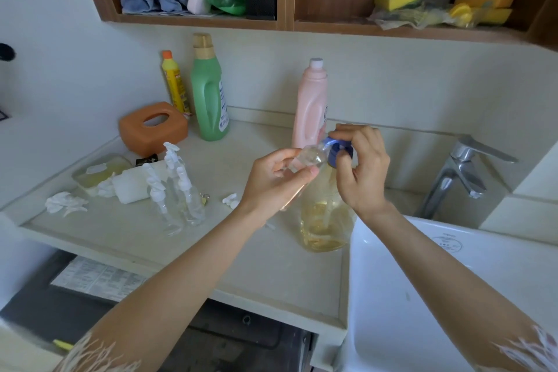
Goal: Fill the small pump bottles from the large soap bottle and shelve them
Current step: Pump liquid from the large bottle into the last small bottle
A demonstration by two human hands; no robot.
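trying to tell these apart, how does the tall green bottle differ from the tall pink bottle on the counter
The tall green plastic bottle has a wide beige cap; the tall pink plastic bottle has a small white one. The green bottle stands left, beside the orange tissue box, in full view; the pink bottle stands further right, its base hidden behind the left hand. Both stand upright and capped against the back wall.

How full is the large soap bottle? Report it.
Partly full: the large soap bottle shows yellow liquid only in its lower part, clear above.
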